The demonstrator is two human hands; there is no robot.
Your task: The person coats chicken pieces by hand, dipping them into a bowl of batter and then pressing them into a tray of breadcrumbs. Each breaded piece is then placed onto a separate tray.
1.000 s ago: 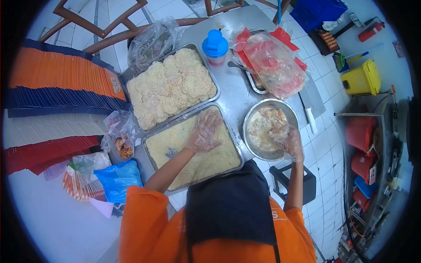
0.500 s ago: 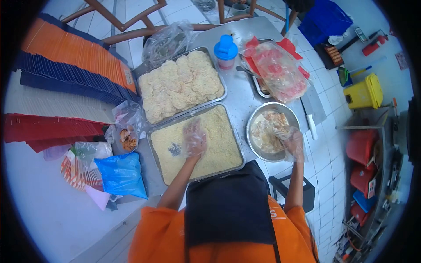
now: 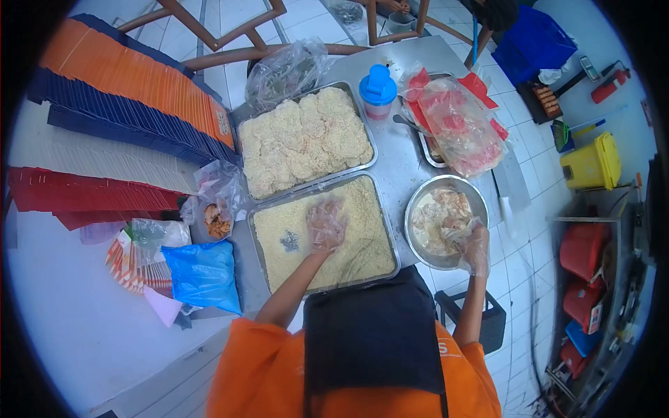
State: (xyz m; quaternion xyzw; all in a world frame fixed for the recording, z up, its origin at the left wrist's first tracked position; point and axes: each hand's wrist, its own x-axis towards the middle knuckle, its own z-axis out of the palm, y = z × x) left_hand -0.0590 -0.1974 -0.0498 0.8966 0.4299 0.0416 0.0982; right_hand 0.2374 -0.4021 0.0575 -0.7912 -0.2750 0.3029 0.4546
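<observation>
My left hand (image 3: 326, 224), in a clear plastic glove, lies on pale breadcrumbs in a metal tray (image 3: 392, 263), fingers loosely spread. A small greyish patch (image 3: 289, 242) shows in the crumbs to its left. My right hand (image 3: 475, 249), also gloved, reaches over the near right rim of a steel bowl (image 3: 410, 240). In that bowl, pieces of raw meat (image 3: 451, 202) lie in milky liquid. My right fingers are curled around one wet piece; their tips are partly hidden. Behind the crumb tray, a second tray (image 3: 371, 161) is filled with crumb-coated pieces (image 3: 306, 136).
A blue-lidded shaker (image 3: 378, 90) stands behind the bowl. A red-and-clear plastic bag (image 3: 463, 125) covers a small tray. A knife (image 3: 503, 198) lies right of the bowl. Folded boxes (image 3: 139, 76) and a blue bag (image 3: 202, 275) are at left. A black stool (image 3: 491, 320) stands below.
The whole view has shifted, so things appear farther right and slightly lower. My right hand has moved slightly toward the bowl's near side. My left hand stays on the crumbs.
</observation>
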